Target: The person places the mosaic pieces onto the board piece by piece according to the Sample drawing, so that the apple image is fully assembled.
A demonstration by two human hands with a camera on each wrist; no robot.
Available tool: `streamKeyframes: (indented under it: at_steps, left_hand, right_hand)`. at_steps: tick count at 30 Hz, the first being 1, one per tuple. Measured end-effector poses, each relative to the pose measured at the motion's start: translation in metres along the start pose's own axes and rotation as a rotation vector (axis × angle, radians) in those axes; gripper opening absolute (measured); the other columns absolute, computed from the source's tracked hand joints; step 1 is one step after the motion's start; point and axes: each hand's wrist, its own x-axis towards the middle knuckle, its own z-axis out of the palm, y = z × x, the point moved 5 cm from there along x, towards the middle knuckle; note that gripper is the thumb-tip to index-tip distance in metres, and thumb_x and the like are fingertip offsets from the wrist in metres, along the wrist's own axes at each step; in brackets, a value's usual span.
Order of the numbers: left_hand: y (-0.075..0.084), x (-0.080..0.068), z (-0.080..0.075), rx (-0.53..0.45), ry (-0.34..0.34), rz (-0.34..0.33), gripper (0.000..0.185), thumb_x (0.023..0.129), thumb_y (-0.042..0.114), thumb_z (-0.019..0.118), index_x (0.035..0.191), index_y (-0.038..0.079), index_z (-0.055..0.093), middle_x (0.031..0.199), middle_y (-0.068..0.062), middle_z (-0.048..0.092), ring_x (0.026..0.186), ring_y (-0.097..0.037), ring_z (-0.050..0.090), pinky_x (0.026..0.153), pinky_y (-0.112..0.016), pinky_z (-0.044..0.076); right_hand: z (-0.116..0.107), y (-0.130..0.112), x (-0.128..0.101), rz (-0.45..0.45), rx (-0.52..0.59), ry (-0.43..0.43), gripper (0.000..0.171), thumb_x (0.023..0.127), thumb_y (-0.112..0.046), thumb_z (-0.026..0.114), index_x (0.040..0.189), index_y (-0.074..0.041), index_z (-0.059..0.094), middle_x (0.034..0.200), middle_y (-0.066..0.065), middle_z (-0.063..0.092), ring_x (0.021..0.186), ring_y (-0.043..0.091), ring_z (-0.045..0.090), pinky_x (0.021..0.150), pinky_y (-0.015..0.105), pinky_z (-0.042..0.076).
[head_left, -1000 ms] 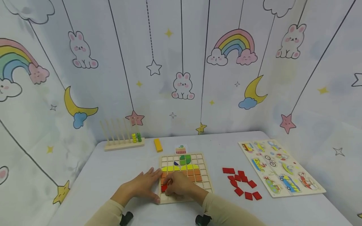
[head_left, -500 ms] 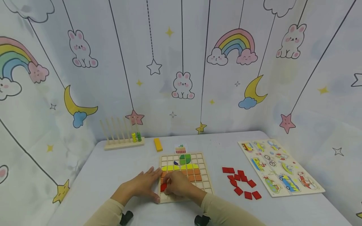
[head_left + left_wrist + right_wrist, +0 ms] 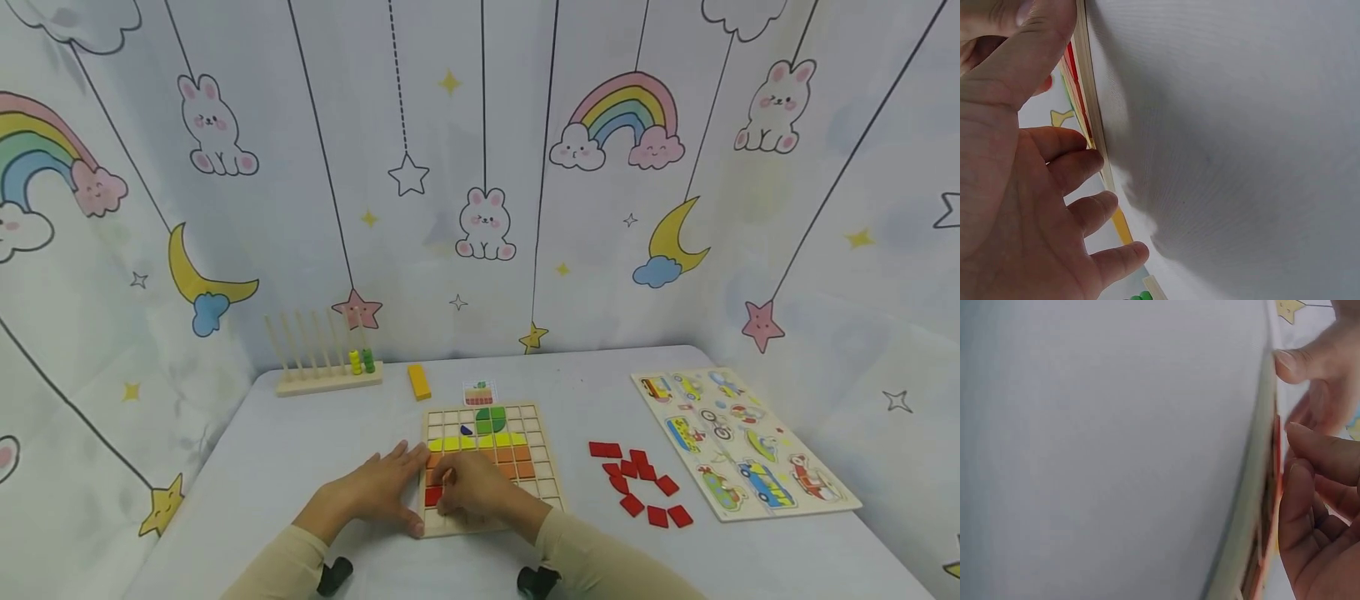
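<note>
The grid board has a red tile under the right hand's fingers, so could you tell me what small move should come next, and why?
Probably press the red tile flat into its cell with the right hand, while the left hand steadies the grid board at its left edge. The fingertips rest on the tile in the lower left of the board, and whether it is fully seated cannot be told.

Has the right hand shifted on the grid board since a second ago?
No. The right hand rests over the same lower-left cells of the grid board, beside the red tile.
</note>
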Motion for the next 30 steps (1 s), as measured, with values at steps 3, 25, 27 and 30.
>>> streamKeyframes:
  at_steps: [3, 25, 27, 30]
  left_hand:
    - [0.0, -0.001, 0.0, -0.001, 0.004, -0.006, 0.12, 0.066, 0.06, 0.089, 0.16, 0.009, 0.033, 0.166, -0.01, 0.032, 0.155, -0.037, 0.022, 0.119, -0.067, 0.023]
    - [0.001, 0.0, 0.004, 0.015, -0.018, -0.017, 0.119, 0.068, 0.062, 0.087, 0.16, 0.009, 0.032, 0.166, -0.01, 0.032, 0.155, -0.036, 0.023, 0.119, -0.066, 0.024]
    - [0.001, 0.0, 0.003, 0.019, -0.013, -0.016, 0.119, 0.068, 0.062, 0.087, 0.16, 0.009, 0.032, 0.166, -0.01, 0.032, 0.155, -0.036, 0.023, 0.119, -0.066, 0.023]
    - [0.001, 0.0, 0.001, 0.028, -0.006, -0.014, 0.12, 0.068, 0.063, 0.086, 0.16, 0.009, 0.032, 0.166, -0.009, 0.032, 0.155, -0.036, 0.023, 0.119, -0.066, 0.023]
  right_hand:
    - [-0.023, 0.007, -0.003, 0.0, 0.043, 0.035, 0.029, 0.08, -0.011, 0.086, 0.107, -0.013, 0.076, 0.083, -0.004, 0.062, 0.075, 0.014, 0.056, 0.061, 0.026, 0.047]
    - [-0.181, 0.188, -0.084, 0.295, -0.198, 0.216, 0.034, 0.089, -0.012, 0.075, 0.123, -0.01, 0.071, 0.112, 0.004, 0.069, 0.099, 0.022, 0.058, 0.091, 0.047, 0.053]
    - [-0.181, 0.187, -0.083, 0.291, -0.22, 0.21, 0.033, 0.089, -0.011, 0.075, 0.122, -0.01, 0.072, 0.111, 0.004, 0.069, 0.099, 0.022, 0.058, 0.091, 0.048, 0.053]
    - [-0.181, 0.186, -0.08, 0.289, -0.23, 0.187, 0.027, 0.089, -0.011, 0.076, 0.116, -0.011, 0.071, 0.107, 0.004, 0.067, 0.097, 0.023, 0.057, 0.088, 0.046, 0.054]
